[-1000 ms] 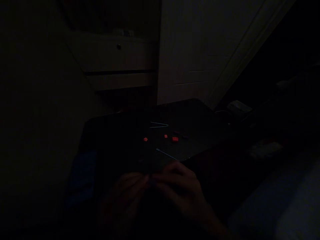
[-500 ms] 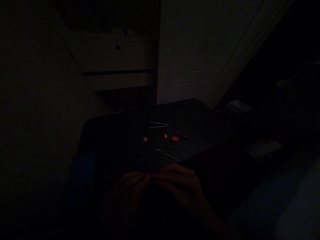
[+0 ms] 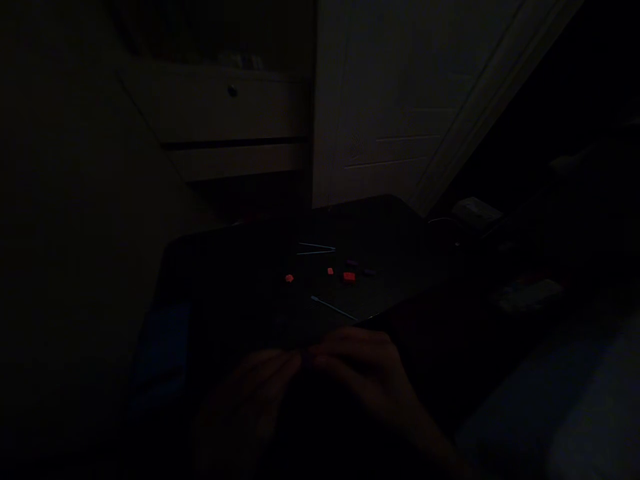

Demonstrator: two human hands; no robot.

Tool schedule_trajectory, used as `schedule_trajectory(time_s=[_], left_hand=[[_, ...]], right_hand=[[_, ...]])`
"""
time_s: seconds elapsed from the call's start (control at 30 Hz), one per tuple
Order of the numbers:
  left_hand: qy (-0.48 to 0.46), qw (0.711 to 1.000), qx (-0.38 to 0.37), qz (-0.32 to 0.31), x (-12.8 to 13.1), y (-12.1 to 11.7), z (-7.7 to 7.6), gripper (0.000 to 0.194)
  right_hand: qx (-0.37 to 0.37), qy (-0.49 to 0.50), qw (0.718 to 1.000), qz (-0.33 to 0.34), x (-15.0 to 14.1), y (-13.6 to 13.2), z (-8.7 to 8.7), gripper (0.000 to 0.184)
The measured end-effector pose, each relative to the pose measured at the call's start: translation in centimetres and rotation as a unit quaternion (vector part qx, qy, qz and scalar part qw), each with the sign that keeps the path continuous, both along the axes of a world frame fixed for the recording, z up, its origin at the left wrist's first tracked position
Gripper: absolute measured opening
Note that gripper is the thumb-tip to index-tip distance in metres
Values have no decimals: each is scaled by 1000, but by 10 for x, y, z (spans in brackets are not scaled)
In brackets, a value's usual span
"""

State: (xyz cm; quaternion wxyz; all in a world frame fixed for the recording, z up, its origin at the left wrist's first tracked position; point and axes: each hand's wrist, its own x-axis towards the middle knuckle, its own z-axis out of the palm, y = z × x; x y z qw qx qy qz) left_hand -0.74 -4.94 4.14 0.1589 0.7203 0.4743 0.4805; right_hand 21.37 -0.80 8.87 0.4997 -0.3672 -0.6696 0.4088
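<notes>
The scene is very dark. At the near edge of the dark table (image 3: 240, 267), my left hand (image 3: 260, 380) and my right hand (image 3: 365, 367) meet at the fingertips. Both are closed in a pinch around something small and dark, perhaps purplish, that I cannot make out. Beyond them lies a thin pale stick (image 3: 334, 307), slanting. Farther back are a red block (image 3: 349, 277), a small pink-orange piece (image 3: 330, 271), a rounder orange piece (image 3: 289, 278) and two dark purple pieces, one a short roll (image 3: 369, 273). Two thin sticks (image 3: 317, 249) form a narrow V behind these.
A blue flat object (image 3: 163, 347) is at the table's left side. Behind the table stand a cabinet with a drawer (image 3: 235, 113) and a pale panelled door (image 3: 380, 120). To the right, a pale box-like object (image 3: 477, 211) sits in shadow.
My hands stay together at the fingertips, with only a very slight shift. The view has moved a little, and the pieces and sticks on the table lie as before.
</notes>
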Motion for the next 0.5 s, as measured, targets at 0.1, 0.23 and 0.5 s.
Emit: schedule_trajectory(time_s=[0.1,0.23,0.5], left_hand=[[-7,1000,16,1,0,3,0,36],[-9,1000,15,-9,4,14,-1,34],[-53,998,-21,42,11,16,1,21]], right_hand=[[22,-12,1000,-3,-1,0,-2,13],[23,-14,999,-26,-2,0,-5,13],[31,-17,999,-14,-4,-4,-3,24]])
